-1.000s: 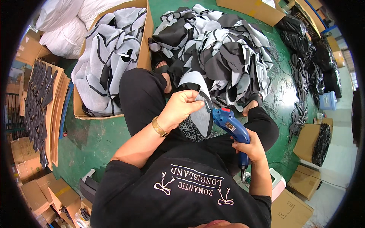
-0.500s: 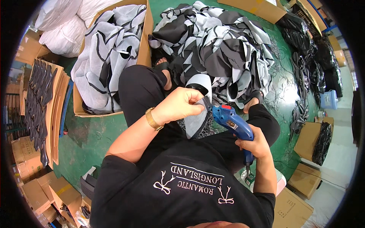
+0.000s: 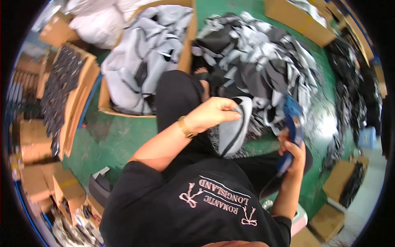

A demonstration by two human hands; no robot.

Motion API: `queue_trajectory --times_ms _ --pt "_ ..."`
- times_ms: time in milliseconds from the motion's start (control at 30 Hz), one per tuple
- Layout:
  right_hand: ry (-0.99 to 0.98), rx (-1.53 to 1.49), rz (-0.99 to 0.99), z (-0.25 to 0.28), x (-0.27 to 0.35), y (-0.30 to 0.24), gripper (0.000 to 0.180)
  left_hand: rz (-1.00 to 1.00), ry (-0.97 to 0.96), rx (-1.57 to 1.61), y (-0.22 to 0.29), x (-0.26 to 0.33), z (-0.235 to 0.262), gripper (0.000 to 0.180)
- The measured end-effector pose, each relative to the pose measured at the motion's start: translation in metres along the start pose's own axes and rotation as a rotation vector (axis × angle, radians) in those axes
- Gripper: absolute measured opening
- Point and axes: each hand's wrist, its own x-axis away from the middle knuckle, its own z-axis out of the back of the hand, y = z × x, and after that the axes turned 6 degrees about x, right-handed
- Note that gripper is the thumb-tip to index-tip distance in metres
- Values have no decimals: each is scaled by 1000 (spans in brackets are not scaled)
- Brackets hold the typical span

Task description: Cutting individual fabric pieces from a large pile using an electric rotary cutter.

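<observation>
Left hand (image 3: 212, 114), grip clamped on a grey shoe-upper piece (image 3: 233, 127) held above the lap; right hand (image 3: 293, 149), grip wrapped around a blue glue gun (image 3: 291, 129) just beside it. Beyond: heap of grey-and-black pieces (image 3: 263, 61) on green floor (image 3: 111, 136); cardboard box (image 3: 187, 45) of grey pieces at left.

Bright even daylight, motion blur throughout, fisheye bending and dark corners

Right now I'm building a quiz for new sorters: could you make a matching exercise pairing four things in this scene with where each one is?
Things:
1. grey fabric shoe piece
2. blue glue gun
3. gold bracelet
4. cardboard box of grey pieces

Places:
a. on the left wrist
b. on the green floor, upper left
c. in the right hand
d. in the left hand

Pairs: 1-d, 2-c, 3-a, 4-b
</observation>
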Motion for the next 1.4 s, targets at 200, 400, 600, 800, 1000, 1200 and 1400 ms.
queue_trajectory --times_ms 200,400,600,800,1000,1200,1400 --pt "-92 -65 61 9 -12 3 42 -418 453 134 45 30 50 5" --pt "9 -94 48 25 -15 10 43 -796 1079 196 79 103 177 8" --pt "40 -63 9 35 -26 20 45 -752 1364 -1213 86 90 226 51" --pt "101 -70 -21 32 -33 32 45 -61 1073 -1562 97 -28 232 70" --pt "314 -18 -117 32 -34 46 41 642 744 -1450 5 -42 299 65" --pt "365 9 -200 36 -38 46 38 822 654 -1213 -124 19 359 54" --pt "298 2 -187 43 -48 34 40 490 272 -1244 -99 13 406 50"
